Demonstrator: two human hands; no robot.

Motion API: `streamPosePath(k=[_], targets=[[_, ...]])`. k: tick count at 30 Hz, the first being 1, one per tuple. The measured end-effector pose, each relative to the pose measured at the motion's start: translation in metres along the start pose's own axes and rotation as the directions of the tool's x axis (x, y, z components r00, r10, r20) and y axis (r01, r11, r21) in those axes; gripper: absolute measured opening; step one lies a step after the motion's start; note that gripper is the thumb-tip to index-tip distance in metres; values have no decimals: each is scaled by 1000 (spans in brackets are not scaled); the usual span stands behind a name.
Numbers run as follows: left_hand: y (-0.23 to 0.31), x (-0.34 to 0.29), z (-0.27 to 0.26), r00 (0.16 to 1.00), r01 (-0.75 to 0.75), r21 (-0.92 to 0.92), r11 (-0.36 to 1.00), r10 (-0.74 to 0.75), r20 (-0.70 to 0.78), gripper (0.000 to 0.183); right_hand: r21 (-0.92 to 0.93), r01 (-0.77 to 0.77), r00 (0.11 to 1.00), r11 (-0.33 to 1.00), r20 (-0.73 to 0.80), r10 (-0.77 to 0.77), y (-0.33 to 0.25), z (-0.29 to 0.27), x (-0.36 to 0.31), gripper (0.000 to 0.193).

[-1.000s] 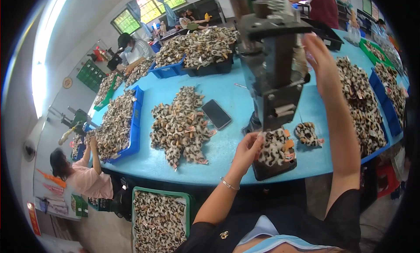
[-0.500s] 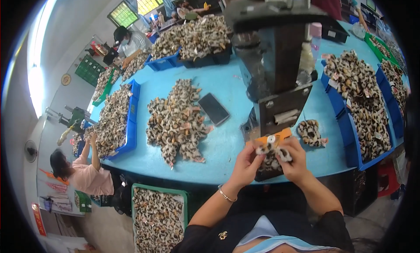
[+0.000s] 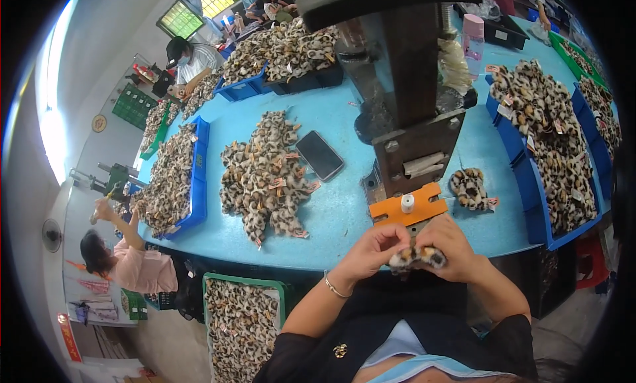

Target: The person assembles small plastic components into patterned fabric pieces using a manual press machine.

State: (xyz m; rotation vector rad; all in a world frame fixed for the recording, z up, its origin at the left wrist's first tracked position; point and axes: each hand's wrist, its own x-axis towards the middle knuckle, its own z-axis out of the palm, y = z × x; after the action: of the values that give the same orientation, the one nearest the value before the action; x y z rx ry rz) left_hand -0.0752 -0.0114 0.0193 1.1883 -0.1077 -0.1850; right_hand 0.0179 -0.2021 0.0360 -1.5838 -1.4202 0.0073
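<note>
Between my left hand (image 3: 375,249) and my right hand (image 3: 456,246) is a small furry plush piece (image 3: 417,258) in white, black and tan. The fingers of both hands pinch it from either side, at the near edge of the blue table. Just beyond my hands lies an orange plate (image 3: 387,211) with a white round peg (image 3: 407,203), at the foot of a dark metal hand press (image 3: 417,78). My fingers hide part of the plush. To the right of the plate rests another plush piece, ring-shaped with a paper tag (image 3: 469,189).
A heap of plush pieces (image 3: 262,174) and a dark phone (image 3: 320,156) lie left of the press. Filled blue bins (image 3: 530,187) stand at right, another blue bin (image 3: 199,177) at left. Below the table edge sits a green-rimmed crate (image 3: 283,297). A co-worker in pink (image 3: 142,267) works at left.
The plush in my hands has come toward me, away from the orange plate, which now shows more fully. The view has shifted a little. The co-worker at left has raised a hand to a lever.
</note>
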Motion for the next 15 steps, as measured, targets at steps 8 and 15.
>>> streamPosePath(k=[8,15], targets=[[-14,27,17,878,-139,-66,988,92,-469,9,177,-322,941,930,-50,335,5,10,6,33],[-12,31,23,828,-189,94,977,210,-520,6,15,-270,943,963,-199,267,6,16,11,34]])
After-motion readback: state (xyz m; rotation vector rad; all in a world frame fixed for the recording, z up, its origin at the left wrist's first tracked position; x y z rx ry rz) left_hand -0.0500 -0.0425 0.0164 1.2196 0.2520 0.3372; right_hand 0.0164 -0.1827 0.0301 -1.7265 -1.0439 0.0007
